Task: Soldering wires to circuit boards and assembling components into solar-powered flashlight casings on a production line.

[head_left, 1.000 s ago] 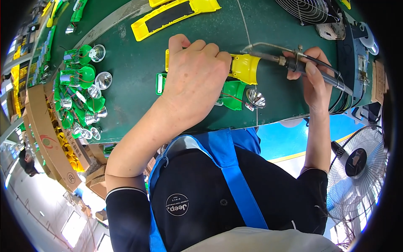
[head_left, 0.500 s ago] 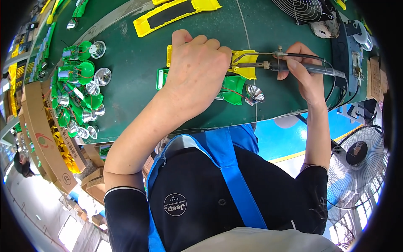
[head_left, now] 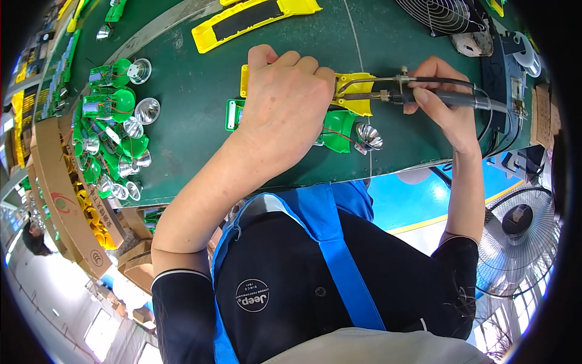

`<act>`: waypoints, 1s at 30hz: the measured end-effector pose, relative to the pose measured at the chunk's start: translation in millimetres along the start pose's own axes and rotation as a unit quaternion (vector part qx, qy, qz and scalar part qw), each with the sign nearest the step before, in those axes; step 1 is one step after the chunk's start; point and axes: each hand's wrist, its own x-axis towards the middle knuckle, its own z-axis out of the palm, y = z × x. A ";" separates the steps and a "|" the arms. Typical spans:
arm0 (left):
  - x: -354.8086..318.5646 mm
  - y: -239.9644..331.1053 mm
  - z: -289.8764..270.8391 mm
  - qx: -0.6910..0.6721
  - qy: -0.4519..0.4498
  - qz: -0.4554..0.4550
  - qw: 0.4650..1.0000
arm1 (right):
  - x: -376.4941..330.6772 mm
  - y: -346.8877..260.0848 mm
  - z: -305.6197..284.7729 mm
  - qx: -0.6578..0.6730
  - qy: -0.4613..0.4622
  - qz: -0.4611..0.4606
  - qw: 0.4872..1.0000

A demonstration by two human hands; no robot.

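Observation:
My left hand (head_left: 286, 112) is closed over the middle of a yellow plastic casing (head_left: 362, 105); its fingertips and anything else under the palm are hidden. In my right hand (head_left: 447, 115) is a soldering iron (head_left: 430, 97), gripped like a pen, with a thin metal feed tube (head_left: 379, 79) clamped along it. The tip points left, over the right end of the yellow casing near my left fingers. Just below my left hand lies a green casing (head_left: 341, 130), partly covered by it, with a red wire running to a shiny reflector cup (head_left: 369, 137).
Green lamp assemblies with reflectors (head_left: 147, 111) are heaped on the left of the green bench (head_left: 200, 121). Another yellow casing (head_left: 209, 39) lies at the back. A soldering station (head_left: 512, 91) and a small fan (head_left: 439, 13) stand right; a cardboard box (head_left: 60, 182) is lower left.
My right hand has drawn the soldering iron slightly to the right. My left hand stays over the yellow casing.

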 end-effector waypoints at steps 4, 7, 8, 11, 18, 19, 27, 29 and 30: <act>1.1 1.2 -2.5 -0.009 -0.001 -0.004 1.000 | -15.9 6.7 -5.2 0.024 0.052 -0.012 0.998; 1.9 1.4 -2.9 -0.007 0.001 -0.001 1.000 | -19.7 13.5 -2.8 0.061 0.116 -0.065 0.989; 2.1 1.6 -3.1 -0.004 0.002 0.000 1.000 | -20.5 15.5 -1.4 0.061 0.117 -0.065 0.989; 0.8 1.0 -3.0 -0.009 0.002 -0.003 1.000 | -20.4 19.9 6.0 0.085 0.129 -0.086 0.984; 0.9 3.4 -6.1 -0.004 -0.018 -0.021 1.000 | -31.8 28.6 9.9 0.125 0.163 -0.111 0.972; 1.0 3.5 -6.5 -0.006 -0.020 -0.019 1.000 | -33.6 29.2 10.3 0.133 0.167 -0.111 0.971; 0.1 3.0 -2.0 0.005 -0.008 -0.011 1.000 | -45.4 39.1 18.8 0.171 0.197 -0.105 0.960; -1.5 3.3 -1.6 0.025 -0.004 -0.003 1.000 | -46.4 41.0 20.3 0.183 0.204 -0.110 0.955; -2.1 3.9 -2.8 0.023 -0.003 -0.004 1.000 | -45.6 41.6 19.9 0.203 0.205 -0.111 0.951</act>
